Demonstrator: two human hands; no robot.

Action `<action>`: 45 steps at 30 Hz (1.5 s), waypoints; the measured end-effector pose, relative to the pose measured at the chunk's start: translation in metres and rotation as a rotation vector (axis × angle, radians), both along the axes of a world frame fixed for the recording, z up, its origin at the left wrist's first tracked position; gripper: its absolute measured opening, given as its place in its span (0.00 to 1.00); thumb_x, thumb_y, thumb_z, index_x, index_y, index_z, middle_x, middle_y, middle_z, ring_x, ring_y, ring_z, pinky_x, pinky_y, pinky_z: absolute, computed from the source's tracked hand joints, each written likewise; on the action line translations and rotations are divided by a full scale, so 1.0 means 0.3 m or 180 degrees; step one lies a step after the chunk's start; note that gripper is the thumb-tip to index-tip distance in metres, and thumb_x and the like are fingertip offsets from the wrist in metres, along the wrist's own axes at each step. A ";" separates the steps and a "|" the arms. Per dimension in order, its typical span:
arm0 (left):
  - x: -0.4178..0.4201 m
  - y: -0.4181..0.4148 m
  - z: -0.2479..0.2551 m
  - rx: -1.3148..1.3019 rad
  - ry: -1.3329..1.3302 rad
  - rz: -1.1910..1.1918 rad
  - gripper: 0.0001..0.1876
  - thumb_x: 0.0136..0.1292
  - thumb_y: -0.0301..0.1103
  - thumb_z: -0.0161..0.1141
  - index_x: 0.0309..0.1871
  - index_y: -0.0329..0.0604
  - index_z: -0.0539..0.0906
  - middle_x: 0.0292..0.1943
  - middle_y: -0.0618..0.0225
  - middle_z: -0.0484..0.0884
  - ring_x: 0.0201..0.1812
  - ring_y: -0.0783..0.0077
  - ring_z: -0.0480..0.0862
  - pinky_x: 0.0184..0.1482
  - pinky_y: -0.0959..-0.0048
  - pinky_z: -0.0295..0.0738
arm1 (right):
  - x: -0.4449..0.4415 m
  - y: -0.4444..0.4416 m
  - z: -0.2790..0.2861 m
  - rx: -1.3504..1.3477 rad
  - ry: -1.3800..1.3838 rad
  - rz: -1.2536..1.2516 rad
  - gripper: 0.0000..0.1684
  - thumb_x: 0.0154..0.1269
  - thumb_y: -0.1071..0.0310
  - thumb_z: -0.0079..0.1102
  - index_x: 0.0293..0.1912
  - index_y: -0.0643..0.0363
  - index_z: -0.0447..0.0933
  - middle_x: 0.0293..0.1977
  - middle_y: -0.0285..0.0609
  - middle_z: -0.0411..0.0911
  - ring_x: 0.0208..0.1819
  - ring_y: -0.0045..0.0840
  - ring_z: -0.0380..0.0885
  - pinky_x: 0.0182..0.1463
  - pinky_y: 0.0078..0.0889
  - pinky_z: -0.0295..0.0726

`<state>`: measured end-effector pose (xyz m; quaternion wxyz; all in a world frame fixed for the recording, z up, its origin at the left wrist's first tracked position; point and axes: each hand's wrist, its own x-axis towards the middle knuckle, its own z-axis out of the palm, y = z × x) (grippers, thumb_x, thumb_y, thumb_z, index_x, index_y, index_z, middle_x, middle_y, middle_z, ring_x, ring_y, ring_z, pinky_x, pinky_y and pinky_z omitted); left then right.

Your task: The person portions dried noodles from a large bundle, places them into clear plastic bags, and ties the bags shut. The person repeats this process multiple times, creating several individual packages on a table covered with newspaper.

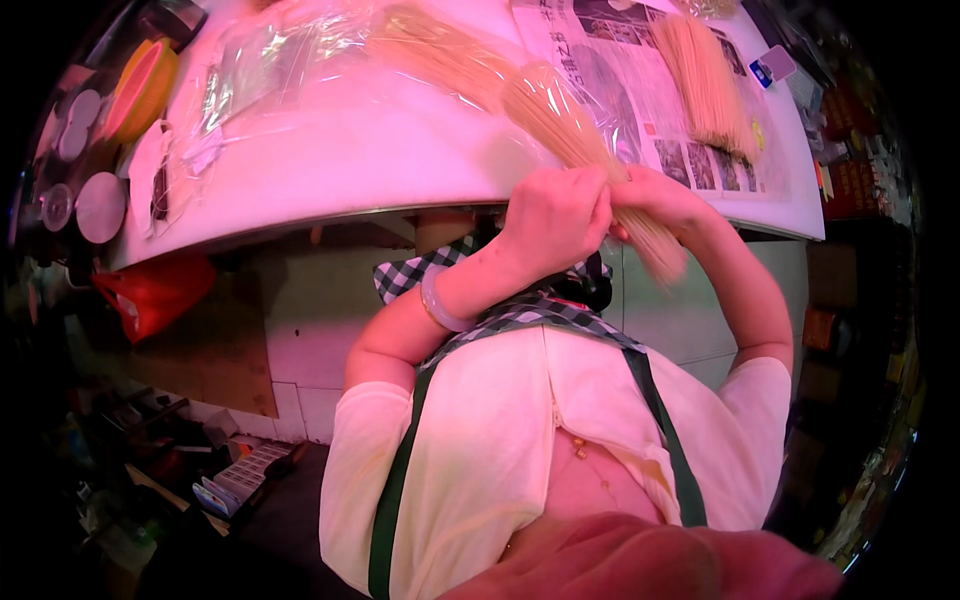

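A bundle of thin dried noodles (551,112) runs slantwise over the table's front edge, its upper part inside a clear plastic sleeve (622,139). My left hand (559,217), below a pale bangle, is closed around the lower part of this bundle. My right hand (652,199) grips it from the other side, the fingers partly hidden behind the strands. Bare noodle ends stick out below both hands. Just beyond, a second noodle bundle (435,45) lies under clear film. To the right, a loose, unwrapped noodle bundle (709,86) rests on a newspaper (660,112).
Flat clear plastic bags (262,71) lie on the white table (337,165) at left. Beside them are a yellow basket (142,90) and a white cloth item (146,176). A small blue-and-white object (761,73) sits far right. A red plastic bag (161,292) hangs below the table.
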<state>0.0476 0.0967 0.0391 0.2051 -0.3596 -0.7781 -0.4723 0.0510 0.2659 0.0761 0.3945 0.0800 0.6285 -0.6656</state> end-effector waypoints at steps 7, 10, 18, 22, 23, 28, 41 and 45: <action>0.017 -0.009 0.013 0.0025 0.0006 -0.0136 0.07 0.52 0.27 0.57 0.22 0.41 0.70 0.15 0.60 0.71 0.19 0.57 0.75 0.22 0.64 0.68 | -0.181 -0.104 -0.088 -0.0525 0.0222 -0.0095 0.10 0.58 0.63 0.60 0.34 0.60 0.75 0.25 0.35 0.75 0.26 0.17 0.74 0.29 0.19 0.74; 0.032 -0.019 0.025 0.0168 -0.0015 -0.0253 0.07 0.51 0.27 0.57 0.22 0.41 0.70 0.15 0.60 0.71 0.18 0.58 0.74 0.22 0.64 0.67 | -0.237 -0.204 -0.046 -0.0530 0.0017 -0.0035 0.13 0.57 0.59 0.62 0.33 0.59 0.76 0.25 0.35 0.74 0.26 0.16 0.74 0.29 0.18 0.74; 0.051 -0.034 0.003 0.0055 -0.0129 -0.0140 0.08 0.51 0.27 0.57 0.21 0.41 0.69 0.15 0.63 0.71 0.18 0.59 0.73 0.22 0.66 0.67 | -0.335 -0.333 -0.047 0.0654 0.1299 0.0353 0.31 0.54 0.54 0.64 0.51 0.66 0.69 0.37 0.43 0.76 0.38 0.21 0.75 0.43 0.23 0.74; 0.059 -0.052 -0.014 0.0103 -0.0263 -0.0220 0.08 0.50 0.27 0.58 0.21 0.42 0.70 0.15 0.64 0.70 0.18 0.60 0.73 0.22 0.67 0.67 | -0.255 -0.245 -0.117 0.0799 0.1736 0.0354 0.39 0.57 0.56 0.62 0.63 0.61 0.60 0.55 0.45 0.68 0.55 0.22 0.66 0.59 0.27 0.64; 0.058 -0.056 -0.022 0.0121 -0.0270 -0.0227 0.07 0.50 0.27 0.58 0.21 0.42 0.70 0.15 0.64 0.70 0.18 0.60 0.73 0.22 0.67 0.67 | -0.222 -0.224 -0.128 0.0784 0.1714 0.0337 0.40 0.58 0.57 0.62 0.65 0.59 0.58 0.58 0.44 0.65 0.59 0.22 0.63 0.61 0.28 0.61; 0.065 -0.061 -0.051 0.0202 -0.0291 -0.0418 0.06 0.47 0.26 0.59 0.22 0.42 0.72 0.16 0.65 0.72 0.18 0.61 0.74 0.22 0.68 0.68 | -0.115 -0.162 -0.182 0.0544 0.2261 0.0174 0.38 0.58 0.54 0.60 0.64 0.61 0.60 0.52 0.47 0.72 0.49 0.23 0.71 0.54 0.25 0.69; 0.066 -0.082 -0.056 0.0076 -0.0069 -0.0460 0.06 0.46 0.25 0.60 0.22 0.41 0.72 0.17 0.64 0.71 0.18 0.62 0.73 0.23 0.70 0.67 | -0.134 -0.240 -0.201 0.1783 0.4359 -0.0281 0.20 0.60 0.57 0.56 0.43 0.64 0.74 0.33 0.50 0.76 0.32 0.46 0.75 0.38 0.37 0.73; 0.071 -0.070 -0.068 0.0172 -0.0041 -0.0507 0.06 0.46 0.25 0.60 0.21 0.41 0.72 0.16 0.65 0.70 0.18 0.63 0.73 0.22 0.70 0.66 | -0.092 -0.176 -0.162 0.2364 0.3614 0.0583 0.14 0.61 0.58 0.54 0.36 0.60 0.74 0.29 0.49 0.75 0.32 0.45 0.75 0.34 0.42 0.73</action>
